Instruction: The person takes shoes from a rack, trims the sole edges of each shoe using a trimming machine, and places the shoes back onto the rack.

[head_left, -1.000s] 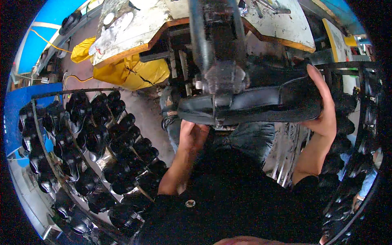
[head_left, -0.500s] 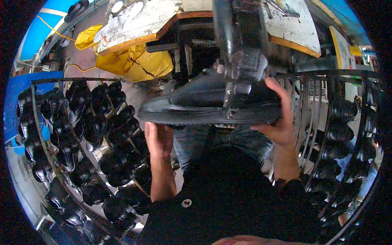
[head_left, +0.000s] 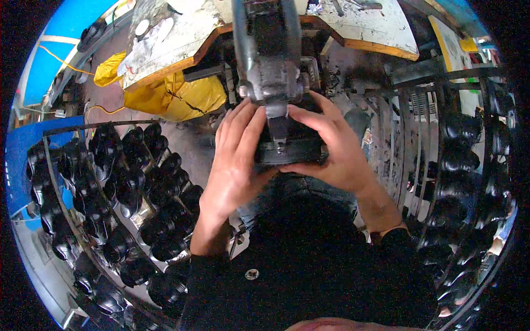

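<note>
A black shoe [head_left: 291, 148] sits under the metal arm of a press machine [head_left: 269, 60], seen end-on with its sole edge toward me. My left hand [head_left: 234, 165] clasps its left side, fingers reaching up beside the machine's post. My right hand [head_left: 334, 146] wraps its right side and top, fingers spread over the upper. Both hands press the shoe against the machine's lower tip.
A metal rack [head_left: 61, 182] at my left carries several black shoes [head_left: 130, 187]. Another rack [head_left: 469, 182] of black shoes stands at my right. A worn white workbench [head_left: 182, 27] lies beyond the machine, with a yellow sack [head_left: 165, 94] below it.
The shoe has turned from lying sideways across the machine to pointing end-on at me. Both hands have closed in from its ends onto its sides.
</note>
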The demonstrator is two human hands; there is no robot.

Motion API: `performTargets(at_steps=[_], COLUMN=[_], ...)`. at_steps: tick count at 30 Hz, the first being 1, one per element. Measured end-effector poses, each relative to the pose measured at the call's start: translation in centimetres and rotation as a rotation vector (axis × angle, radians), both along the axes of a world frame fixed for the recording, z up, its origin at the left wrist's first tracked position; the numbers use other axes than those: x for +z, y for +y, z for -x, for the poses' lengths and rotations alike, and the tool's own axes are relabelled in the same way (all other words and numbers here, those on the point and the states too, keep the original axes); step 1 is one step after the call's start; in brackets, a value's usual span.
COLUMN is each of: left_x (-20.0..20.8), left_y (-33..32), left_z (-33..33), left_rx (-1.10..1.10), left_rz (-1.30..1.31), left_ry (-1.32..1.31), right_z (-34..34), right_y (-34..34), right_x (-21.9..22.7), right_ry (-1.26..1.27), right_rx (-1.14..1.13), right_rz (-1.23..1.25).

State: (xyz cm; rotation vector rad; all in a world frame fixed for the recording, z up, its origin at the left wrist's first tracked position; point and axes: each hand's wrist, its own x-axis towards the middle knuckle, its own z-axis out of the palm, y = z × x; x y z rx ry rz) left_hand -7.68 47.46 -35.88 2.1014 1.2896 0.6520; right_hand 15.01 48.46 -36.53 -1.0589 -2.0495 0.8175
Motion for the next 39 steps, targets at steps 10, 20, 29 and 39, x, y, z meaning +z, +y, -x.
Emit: performTargets(at_steps=[10, 20, 29, 39], left_x=[-6.4, -17.5, -13.7, -22.6], left_y=[-1.7, -5.9, -6.0, -1.4], left_z=[-0.9, 0.2, -4.2, -1.3], left_rx=[0.181, 0.425, 0.431, 0.091], left_rz=[0.511, 0.77, 0.907, 0.673], left_ry=[-0.757, -0.844, -1.414, -0.188], right_z=[-1.8, -10.6, -16.0, -15.3], right_y=[-2.5, -4.6, -2.1, -8.6], right_x=[-5.6, -14.7, -0.8, -1.2], right_ry=[0.125, 0.378, 0.085, 0.048], right_rx=[-0.172, -0.023, -0.298, -0.705], right_rz=[0.182, 0.487, 0.049, -0.291])
